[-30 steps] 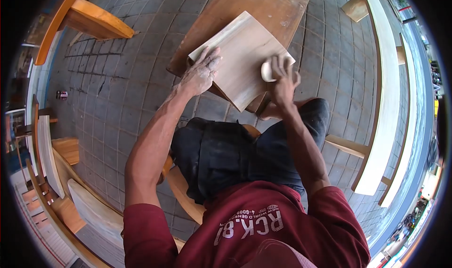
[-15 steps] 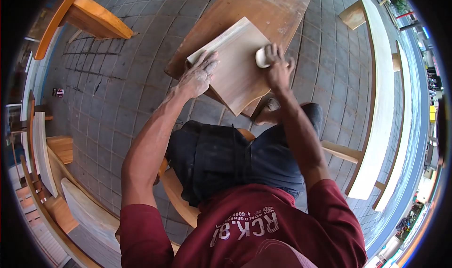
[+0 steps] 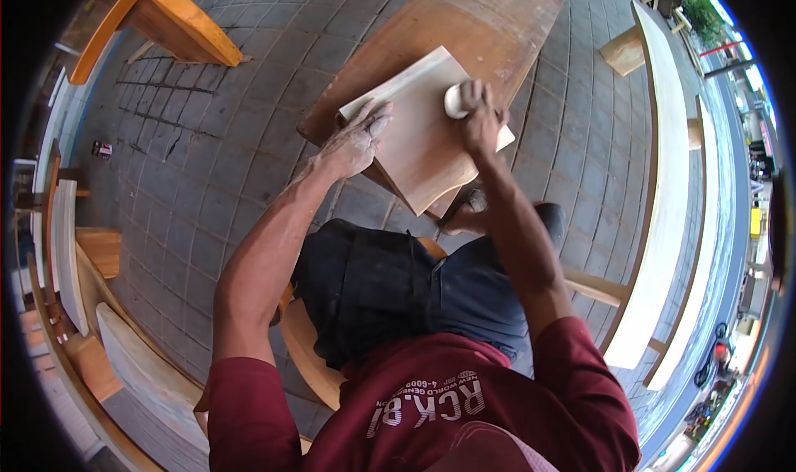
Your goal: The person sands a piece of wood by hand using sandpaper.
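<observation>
A square pale wood board point(image 3: 414, 145) lies tilted on a larger brown wooden panel point(image 3: 481, 24). My left hand point(image 3: 355, 145), dusty white, presses flat on the board's near left edge. My right hand point(image 3: 479, 120) is closed on a small pale sanding pad point(image 3: 454, 101) that rests on the board's upper right part. I sit on a wooden seat point(image 3: 303, 348) with my knees below the board, and my foot point(image 3: 466, 211) shows under its near corner.
Grey paving stones point(image 3: 215, 140) cover the ground. An orange wooden piece point(image 3: 178, 24) lies at upper left. Long pale curved boards point(image 3: 663, 190) run down the right side. Several wooden parts point(image 3: 83, 281) are stacked at left.
My right hand slid the sanding pad from the board's right corner up and to the left across its surface. My left hand stayed on the board's edge. The view shifted slightly.
</observation>
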The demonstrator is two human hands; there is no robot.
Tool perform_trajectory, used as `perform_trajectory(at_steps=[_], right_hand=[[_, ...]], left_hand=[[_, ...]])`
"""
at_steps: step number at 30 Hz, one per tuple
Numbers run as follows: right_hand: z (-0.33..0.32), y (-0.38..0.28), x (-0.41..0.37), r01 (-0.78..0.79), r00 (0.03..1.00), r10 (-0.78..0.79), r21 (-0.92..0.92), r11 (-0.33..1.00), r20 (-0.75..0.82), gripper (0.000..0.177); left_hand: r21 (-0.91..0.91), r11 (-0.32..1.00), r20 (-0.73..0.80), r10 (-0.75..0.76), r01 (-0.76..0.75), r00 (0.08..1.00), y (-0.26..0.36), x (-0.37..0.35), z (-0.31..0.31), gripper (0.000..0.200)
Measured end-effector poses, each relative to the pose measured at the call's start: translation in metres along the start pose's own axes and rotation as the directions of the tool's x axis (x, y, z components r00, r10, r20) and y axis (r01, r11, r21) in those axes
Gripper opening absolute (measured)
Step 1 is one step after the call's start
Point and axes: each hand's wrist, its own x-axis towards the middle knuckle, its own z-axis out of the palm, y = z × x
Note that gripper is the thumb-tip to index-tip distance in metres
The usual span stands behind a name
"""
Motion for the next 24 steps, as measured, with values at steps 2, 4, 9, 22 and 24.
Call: perform_trajectory(at_steps=[2, 4, 9, 22, 24], right_hand=[[0.034, -0.010, -0.035, 0.352, 0.934, -0.321, 0.260, 0.899, -0.154, 0.066], [0.006, -0.051, -0.069, 0.446, 0.865, -0.498, 0.372, 0.814, 0.053, 0.070], [0.007, 0.005, -0.008, 0.263, 0.942, -0.312, 0.305, 0.915, 0.126, 0.055], [0.024, 0.002, 0.013, 0.321, 0.940, -0.342, 0.365, 0.874, -0.007, 0.056], [0.007, 0.003, 0.042, 0.105, 0.993, -0.111, 0.155, 0.982, 0.027, 0.050]], left_hand=[[-0.007, 0.990, 0.034, -0.140, 0.140, 0.990, 0.005, -0.001, -0.011, 0.058], [0.114, 0.961, -0.039, -0.250, 0.253, 0.967, -0.004, -0.002, -0.008, 0.063], [-0.032, 0.925, 0.021, -0.379, 0.379, 0.925, -0.006, -0.005, -0.012, 0.067], [0.023, 0.908, 0.094, -0.418, 0.418, 0.903, -0.003, -0.003, -0.009, 0.065], [0.042, 0.905, 0.105, -0.426, 0.423, 0.899, -0.001, -0.002, -0.012, 0.065]])
